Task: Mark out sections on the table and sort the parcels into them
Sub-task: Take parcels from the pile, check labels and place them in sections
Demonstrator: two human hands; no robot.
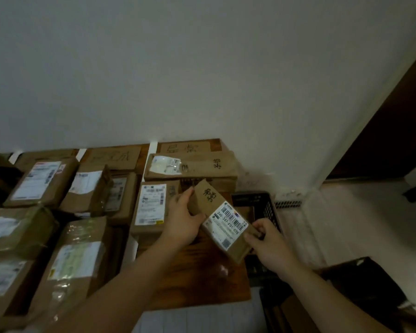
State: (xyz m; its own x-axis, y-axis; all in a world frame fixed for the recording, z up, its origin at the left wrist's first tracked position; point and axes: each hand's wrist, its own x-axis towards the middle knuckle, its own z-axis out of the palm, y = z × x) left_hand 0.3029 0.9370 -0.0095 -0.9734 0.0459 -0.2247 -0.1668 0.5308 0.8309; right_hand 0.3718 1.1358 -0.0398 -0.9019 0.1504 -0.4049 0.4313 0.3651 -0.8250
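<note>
Head view shows the small parcel gripped in both your hands, just in front of the long flat box and apparently held above the bare wood of the table. Its long axis runs on a slant; the far end points at that box and the near end points back toward your right side. Your left hand is wrapped round the far end, with the thumb on the upper face beside the handwritten characters and the fingers underneath. Your right hand pinches the near corner just past the barcode label; both hands are clamped on the parcel and neither is free.

A labelled box lies in front of the long flat box and to its left, close by your left hand. A black crate stands in front of it and to its right, off the table edge and partly behind the parcel. A cardboard sign lies behind the box against the wall; a white tape strip behind and left of it seems to mark the section's edge.

Your left hand is the nearer one to the long flat box, so I judge it should lead. The open wood in front of the box lies directly under the parcel; the move looks like a short lowering, with the slanted axis turned square to the box first. Whether the scrawl on the parcel matches the sign, I cannot tell.
</note>
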